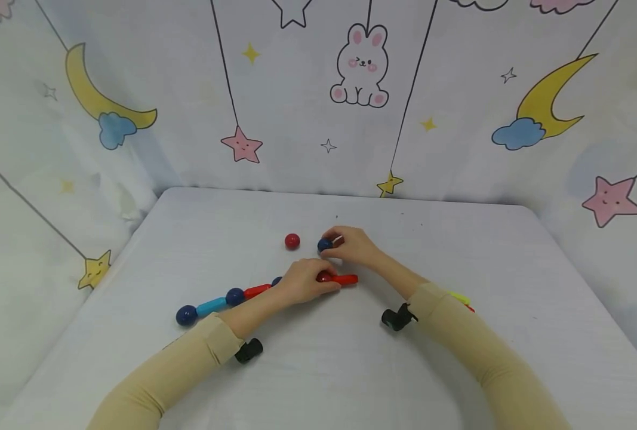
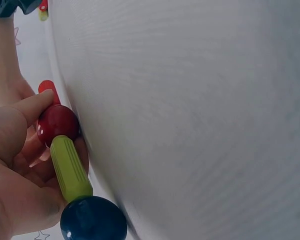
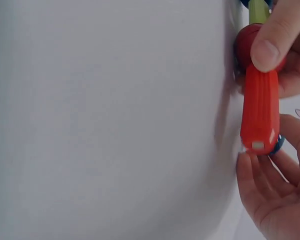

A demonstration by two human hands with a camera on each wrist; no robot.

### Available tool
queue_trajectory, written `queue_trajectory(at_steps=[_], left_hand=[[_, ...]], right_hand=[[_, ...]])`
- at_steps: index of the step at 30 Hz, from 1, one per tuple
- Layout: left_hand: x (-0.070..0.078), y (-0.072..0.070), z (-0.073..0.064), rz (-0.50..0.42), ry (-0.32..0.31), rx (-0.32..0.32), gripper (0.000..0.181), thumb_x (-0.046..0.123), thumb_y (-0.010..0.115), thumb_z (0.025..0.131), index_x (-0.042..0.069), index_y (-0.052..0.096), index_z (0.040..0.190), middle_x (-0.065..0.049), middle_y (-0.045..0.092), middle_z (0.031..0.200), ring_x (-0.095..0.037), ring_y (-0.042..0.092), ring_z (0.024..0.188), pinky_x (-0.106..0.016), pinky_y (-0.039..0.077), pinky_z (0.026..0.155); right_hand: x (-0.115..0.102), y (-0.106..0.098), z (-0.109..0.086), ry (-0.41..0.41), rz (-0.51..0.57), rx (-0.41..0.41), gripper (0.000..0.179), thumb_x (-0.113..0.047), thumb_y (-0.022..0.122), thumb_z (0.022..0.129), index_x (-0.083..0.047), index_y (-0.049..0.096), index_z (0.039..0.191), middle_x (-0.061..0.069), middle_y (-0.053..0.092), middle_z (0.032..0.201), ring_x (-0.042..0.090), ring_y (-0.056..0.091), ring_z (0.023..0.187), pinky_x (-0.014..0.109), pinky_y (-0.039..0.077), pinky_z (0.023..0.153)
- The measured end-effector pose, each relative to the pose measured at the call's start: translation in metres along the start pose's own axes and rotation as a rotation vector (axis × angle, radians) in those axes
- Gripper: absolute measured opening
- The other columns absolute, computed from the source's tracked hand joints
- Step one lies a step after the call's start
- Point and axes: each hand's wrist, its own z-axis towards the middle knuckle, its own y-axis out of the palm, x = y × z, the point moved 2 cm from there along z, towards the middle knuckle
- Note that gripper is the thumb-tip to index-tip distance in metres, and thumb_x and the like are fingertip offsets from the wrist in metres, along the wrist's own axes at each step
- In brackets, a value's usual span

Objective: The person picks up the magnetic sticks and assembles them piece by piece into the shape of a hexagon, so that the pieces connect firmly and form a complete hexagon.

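Note:
A chain of balls and rods lies on the table. From its left end run a dark blue ball (image 1: 186, 315), a light blue rod (image 1: 211, 306), another dark blue ball (image 1: 235, 297) and a red rod (image 1: 256, 291). My left hand (image 1: 303, 282) grips a red ball (image 2: 58, 123) further along, its thumb at the joint with the red end rod (image 3: 260, 107). A yellow-green rod (image 2: 71, 167) links that ball to a blue one (image 2: 93, 220). Just beyond, my right hand (image 1: 354, 246) pinches a loose dark blue ball (image 1: 324, 245), mostly hidden behind the end rod in the right wrist view.
A loose red ball (image 1: 292, 241) sits left of the right hand. Beside the right sleeve, a yellow-green rod (image 1: 459, 297) and a bit of red show, partly covered. Black wrist cameras (image 1: 397, 318) hang under both forearms. A patterned cloth (image 1: 297, 89) rises behind the white table (image 1: 221, 221).

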Motion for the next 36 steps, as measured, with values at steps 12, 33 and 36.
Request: queue_trajectory(at_steps=[12, 33, 36], left_hand=[[-0.003, -0.001, 0.000, 0.006, -0.090, -0.036, 0.021, 0.028, 0.072, 0.089, 0.013, 0.070, 0.104, 0.005, 0.060, 0.082, -0.013, 0.052, 0.074, -0.026, 0.042, 0.064], [-0.005, 0.003, 0.010, -0.012, -0.088, -0.051, 0.020, 0.028, 0.073, 0.089, 0.013, 0.069, 0.102, 0.005, 0.056, 0.075, -0.013, 0.051, 0.070, -0.026, 0.040, 0.062], [-0.005, 0.004, 0.012, -0.016, -0.088, -0.054, 0.020, 0.028, 0.072, 0.089, 0.013, 0.069, 0.102, 0.005, 0.056, 0.076, -0.013, 0.051, 0.070, -0.026, 0.040, 0.062]], right_hand=[[0.033, -0.033, -0.066, -0.047, 0.031, -0.075, 0.041, -0.019, 0.074, 0.087, -0.007, 0.063, 0.125, 0.010, 0.063, 0.123, 0.028, 0.060, 0.109, 0.043, 0.050, 0.091], [0.038, -0.034, -0.092, -0.124, 0.082, -0.109, 0.039, -0.014, 0.073, 0.088, -0.007, 0.062, 0.125, 0.007, 0.062, 0.120, 0.023, 0.060, 0.104, 0.037, 0.052, 0.088], [0.037, -0.034, -0.091, -0.129, 0.062, -0.094, 0.040, -0.017, 0.074, 0.087, -0.009, 0.063, 0.125, 0.004, 0.063, 0.120, 0.020, 0.060, 0.102, 0.034, 0.052, 0.087]])
